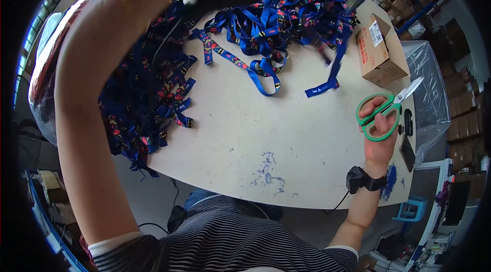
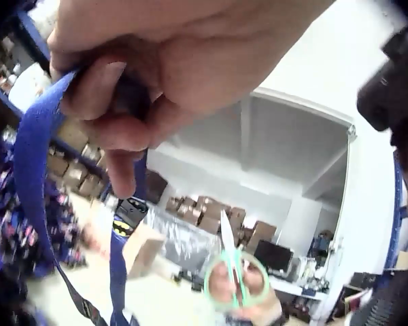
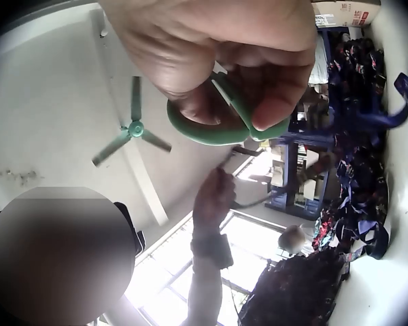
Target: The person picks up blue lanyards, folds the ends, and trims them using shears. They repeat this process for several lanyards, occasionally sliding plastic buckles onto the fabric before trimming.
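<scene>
My right hand (image 1: 377,118) holds green-handled scissors (image 1: 398,100), with thumb and fingers through the loops. Their blades point up and right over the table's right side. Raised high, my left hand (image 2: 149,75) curls its fingers round a blue printed lanyard (image 2: 34,163), which hangs in a loop below them. That hand is hidden in the head view, where the left forearm crosses the upper left. A big heap of blue lanyards (image 1: 291,6) covers the far part of the table, and a second heap (image 1: 148,88) lies along the left edge.
An open cardboard box (image 1: 381,49) stands at the table's right rear. A black phone-like slab (image 1: 407,153) lies by the right edge. Blue thread scraps (image 1: 268,172) are scattered near the front edge of the table (image 1: 230,154). Plastic sheeting (image 1: 427,88) hangs beyond the right side.
</scene>
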Demonstrator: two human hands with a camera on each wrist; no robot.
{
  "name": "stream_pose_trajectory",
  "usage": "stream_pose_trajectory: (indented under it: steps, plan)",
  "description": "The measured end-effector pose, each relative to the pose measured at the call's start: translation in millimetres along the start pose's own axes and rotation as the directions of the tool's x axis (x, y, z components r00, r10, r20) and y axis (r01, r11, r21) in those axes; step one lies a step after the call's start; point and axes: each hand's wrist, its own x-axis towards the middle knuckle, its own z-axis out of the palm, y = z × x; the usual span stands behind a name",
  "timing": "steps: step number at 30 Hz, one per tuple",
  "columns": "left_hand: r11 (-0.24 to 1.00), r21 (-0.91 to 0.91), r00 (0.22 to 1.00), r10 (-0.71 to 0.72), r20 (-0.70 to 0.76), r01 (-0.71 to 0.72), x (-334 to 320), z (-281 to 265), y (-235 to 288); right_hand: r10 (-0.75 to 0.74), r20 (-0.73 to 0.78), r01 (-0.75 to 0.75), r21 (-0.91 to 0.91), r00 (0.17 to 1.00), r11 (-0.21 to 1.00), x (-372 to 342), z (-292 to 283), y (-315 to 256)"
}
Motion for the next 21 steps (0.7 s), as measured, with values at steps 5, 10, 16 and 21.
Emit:
stream_pose_trajectory:
  steps: [5, 10, 16, 21]
  plan:
    - [0.905, 0.280, 0.868, -0.398, 0.296, 0.319, -138, 90, -3, 0.055, 0.068, -0.053, -0.031, 0.996, 0.998, -13, 8, 14]
    - [0.928, 0.240, 0.948, -0.310, 0.075, 0.284, -173, 111, -1, 0.120, 0.154, -0.114, -0.050, 0.981, 0.992, -23, 13, 34]
    - [0.968, 0.034, 0.918, -0.247, 0.311, 0.249, -163, 148, -2, 0.166, 0.191, -0.152, -0.086, 0.967, 0.985, -32, 18, 48]
    - [0.959, 0.094, 0.800, -0.277, 0.533, 0.269, -179, 147, 0, 0.171, 0.204, -0.148, -0.121, 0.964, 0.982, -34, 17, 51]
